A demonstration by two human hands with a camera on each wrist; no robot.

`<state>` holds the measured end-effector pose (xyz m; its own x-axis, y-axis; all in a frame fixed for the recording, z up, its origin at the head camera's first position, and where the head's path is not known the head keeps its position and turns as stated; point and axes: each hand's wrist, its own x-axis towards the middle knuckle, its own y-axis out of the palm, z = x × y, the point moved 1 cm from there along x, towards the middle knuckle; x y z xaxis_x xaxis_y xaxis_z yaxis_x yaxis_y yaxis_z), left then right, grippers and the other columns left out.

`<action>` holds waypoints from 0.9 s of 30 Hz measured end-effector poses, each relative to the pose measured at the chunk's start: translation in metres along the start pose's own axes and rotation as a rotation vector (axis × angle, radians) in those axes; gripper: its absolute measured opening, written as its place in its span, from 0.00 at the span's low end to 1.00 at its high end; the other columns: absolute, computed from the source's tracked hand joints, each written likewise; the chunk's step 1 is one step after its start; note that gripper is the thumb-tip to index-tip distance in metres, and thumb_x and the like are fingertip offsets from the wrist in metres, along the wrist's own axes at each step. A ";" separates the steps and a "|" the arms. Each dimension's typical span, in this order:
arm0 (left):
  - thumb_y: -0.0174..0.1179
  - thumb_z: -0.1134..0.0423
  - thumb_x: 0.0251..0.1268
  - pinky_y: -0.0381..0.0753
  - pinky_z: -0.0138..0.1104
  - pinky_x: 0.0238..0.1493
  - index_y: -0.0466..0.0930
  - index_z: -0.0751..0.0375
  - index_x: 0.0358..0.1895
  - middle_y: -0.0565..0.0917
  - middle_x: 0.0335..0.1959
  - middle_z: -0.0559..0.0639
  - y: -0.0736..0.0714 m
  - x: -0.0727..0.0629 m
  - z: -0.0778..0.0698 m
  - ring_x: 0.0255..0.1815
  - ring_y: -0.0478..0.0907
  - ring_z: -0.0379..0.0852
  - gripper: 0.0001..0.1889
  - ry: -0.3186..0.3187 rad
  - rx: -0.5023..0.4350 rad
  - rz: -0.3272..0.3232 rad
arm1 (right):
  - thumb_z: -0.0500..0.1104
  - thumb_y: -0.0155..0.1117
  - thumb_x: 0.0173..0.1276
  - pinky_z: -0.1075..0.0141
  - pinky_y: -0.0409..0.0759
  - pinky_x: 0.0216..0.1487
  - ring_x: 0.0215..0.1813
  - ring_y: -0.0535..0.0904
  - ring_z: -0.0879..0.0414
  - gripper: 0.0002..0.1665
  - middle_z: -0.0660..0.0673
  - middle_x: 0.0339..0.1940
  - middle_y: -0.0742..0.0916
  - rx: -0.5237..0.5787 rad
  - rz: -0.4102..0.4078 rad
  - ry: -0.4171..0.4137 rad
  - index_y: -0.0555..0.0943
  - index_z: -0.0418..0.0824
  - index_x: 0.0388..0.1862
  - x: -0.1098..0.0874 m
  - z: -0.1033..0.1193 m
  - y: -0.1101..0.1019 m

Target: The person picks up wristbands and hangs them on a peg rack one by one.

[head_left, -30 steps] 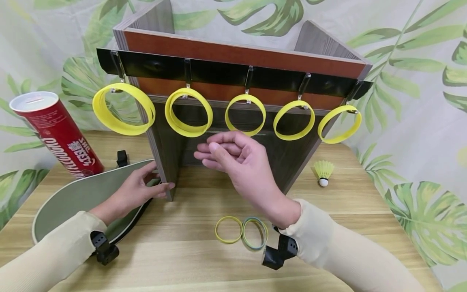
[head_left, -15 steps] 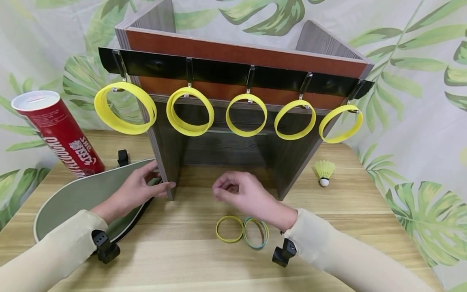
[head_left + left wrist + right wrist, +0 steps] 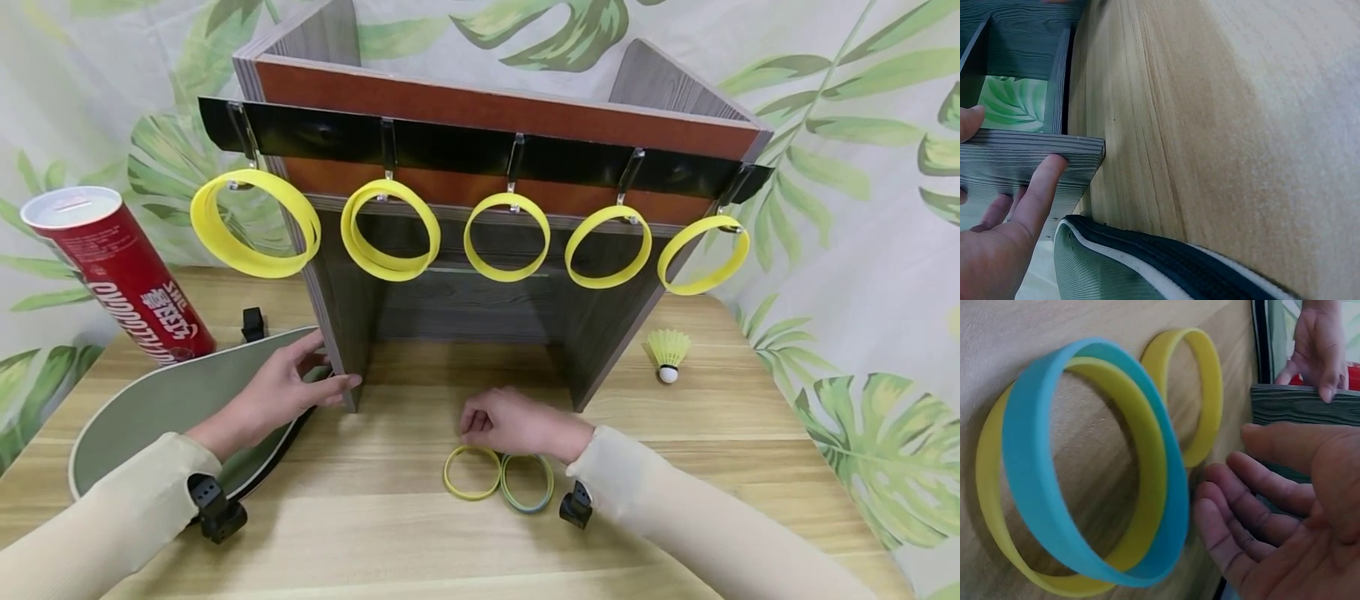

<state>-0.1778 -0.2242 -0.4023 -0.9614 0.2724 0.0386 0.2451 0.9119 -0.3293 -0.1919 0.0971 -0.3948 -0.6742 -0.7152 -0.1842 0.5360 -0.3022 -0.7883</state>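
Note:
My left hand [image 3: 277,383] grips the front edge of the grey wooden stand's left side panel [image 3: 1035,147], thumb on one face and fingers on the other. Low over the table, my right hand [image 3: 513,425] hovers just behind the loose wristbands. Its fingers are loosely bent with nothing between them, as the right wrist view shows. A blue wristband [image 3: 1029,462] lies overlapping a yellow wristband [image 3: 988,462], and a second yellow wristband [image 3: 1213,394] lies beside them. Several yellow wristbands [image 3: 480,258] hang from hooks on the black strip [image 3: 450,146] across the stand's front.
A red chip canister [image 3: 142,283] stands at the left, behind a green racket case [image 3: 142,417] that lies partly under my left arm. To the right of the stand rests a yellow shuttlecock [image 3: 667,354]. Leaf-patterned cloth [image 3: 862,250] hangs behind the table.
My right hand has come down from the hanging wristbands to just above the table by the loose ones. The left hand keeps its hold on the panel.

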 end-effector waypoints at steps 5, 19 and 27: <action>0.66 0.66 0.73 0.93 0.39 0.46 0.63 0.60 0.79 0.76 0.62 0.65 0.000 0.000 0.000 0.53 0.80 0.33 0.35 0.001 -0.003 0.000 | 0.41 0.70 0.74 0.76 0.77 0.41 0.34 0.76 0.69 0.05 0.50 0.32 0.89 -0.035 0.019 0.004 0.86 0.42 0.37 0.003 0.001 0.007; 0.66 0.65 0.73 0.93 0.38 0.45 0.61 0.56 0.81 0.76 0.63 0.65 0.000 -0.001 0.000 0.53 0.80 0.33 0.36 0.000 0.009 -0.001 | 0.37 0.69 0.73 0.76 0.74 0.41 0.34 0.73 0.68 0.05 0.53 0.32 0.86 -0.114 0.067 -0.051 0.85 0.43 0.35 0.004 0.003 0.008; 0.66 0.65 0.73 0.93 0.38 0.45 0.62 0.58 0.80 0.76 0.62 0.65 0.001 -0.002 -0.001 0.54 0.80 0.34 0.36 -0.001 0.016 -0.004 | 0.36 0.67 0.73 0.77 0.76 0.39 0.34 0.74 0.67 0.05 0.52 0.31 0.86 -0.119 0.060 -0.082 0.84 0.43 0.35 0.001 0.004 0.002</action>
<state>-0.1754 -0.2239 -0.4014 -0.9625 0.2687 0.0389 0.2395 0.9077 -0.3445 -0.1897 0.0935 -0.3939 -0.5964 -0.7801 -0.1890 0.5070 -0.1836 -0.8421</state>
